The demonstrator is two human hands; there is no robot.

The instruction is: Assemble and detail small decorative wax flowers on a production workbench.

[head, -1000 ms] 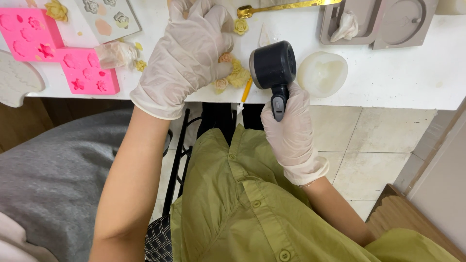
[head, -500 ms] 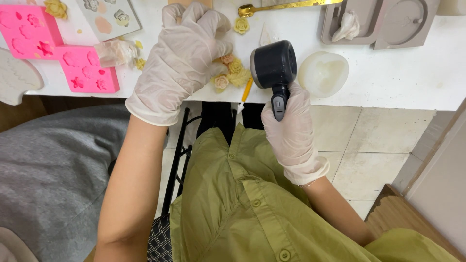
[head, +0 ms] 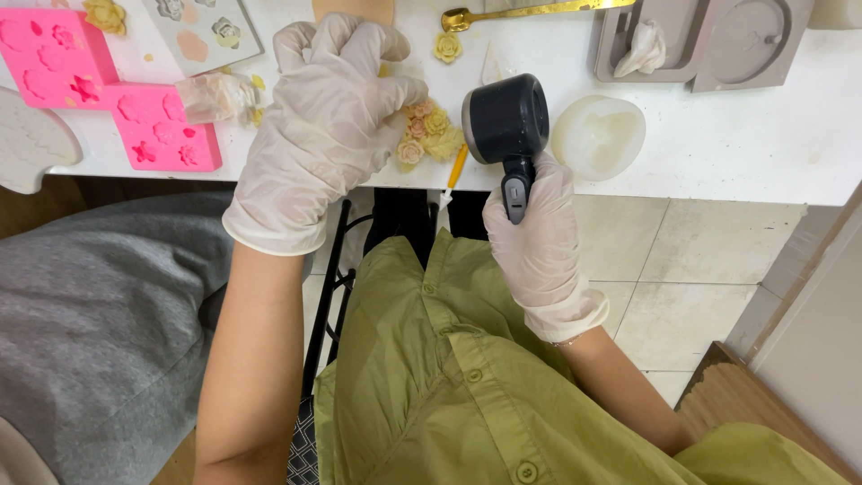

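Note:
My right hand (head: 539, 242), in a pale glove, grips the handle of a small black heat gun (head: 505, 121) whose round head points left. A cluster of small yellow and pink flower castings (head: 427, 135) lies at the white table's near edge (head: 718, 153), right in front of the gun's head. My gloved left hand (head: 319, 135) rests on the table with its fingertips touching the cluster's left side. Whether the fingers pinch a piece is hidden.
Two pink silicone moulds (head: 108, 99) and a white mould (head: 31, 148) lie at the left. A round translucent mould (head: 599, 135), grey moulds (head: 709, 40), a gold spoon (head: 521, 11) and a yellow-handled tool (head: 456, 171) lie nearby. Grey cloth (head: 99, 314) is at my left.
My left hand has shifted slightly left and up along the table edge, uncovering more of the flower cluster. The heat gun stays in place.

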